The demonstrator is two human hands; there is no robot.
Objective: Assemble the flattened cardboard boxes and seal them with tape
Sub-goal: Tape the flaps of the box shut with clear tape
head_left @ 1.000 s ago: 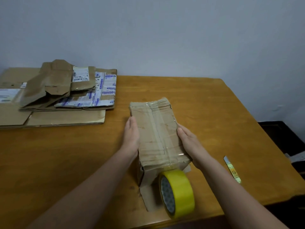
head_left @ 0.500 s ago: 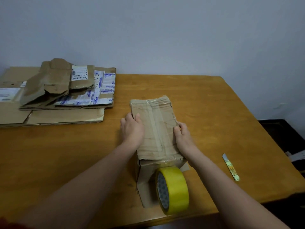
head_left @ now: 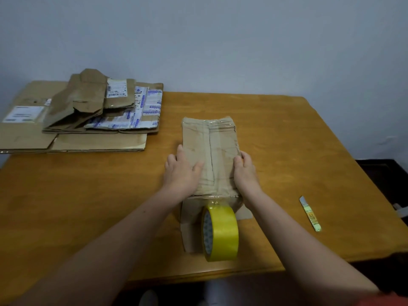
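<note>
Taped cardboard box (head_left: 217, 149) at mid-bench (head_left: 88, 195) between both hands: left hand (head_left: 181, 171) presses its left edge with straight fingers (head_left: 179, 152), right hand (head_left: 245, 174) grips its right edge, yellow tape roll (head_left: 223, 234) just beside its near end

Sticker (head_left: 116, 87): white, on the top flattened box (head_left: 84, 100); a barcode runs along its lower edge, and the print above it is too small for me to read.
Printed tape (head_left: 152, 102): white strips with repeated blue characters, on a flattened box lower in the stack; blurred, I make out no word.
Sheet label (head_left: 23, 114): white, on the large flat box (head_left: 26, 138) at far left; grey lines, illegible.
Tape roll (head_left: 223, 233): dotted pattern on its core, no letters I can read.
Knife (head_left: 310, 214): dark marks on yellow-green, unreadable.
Taped box (head_left: 223, 142): nothing legible to me.
</note>
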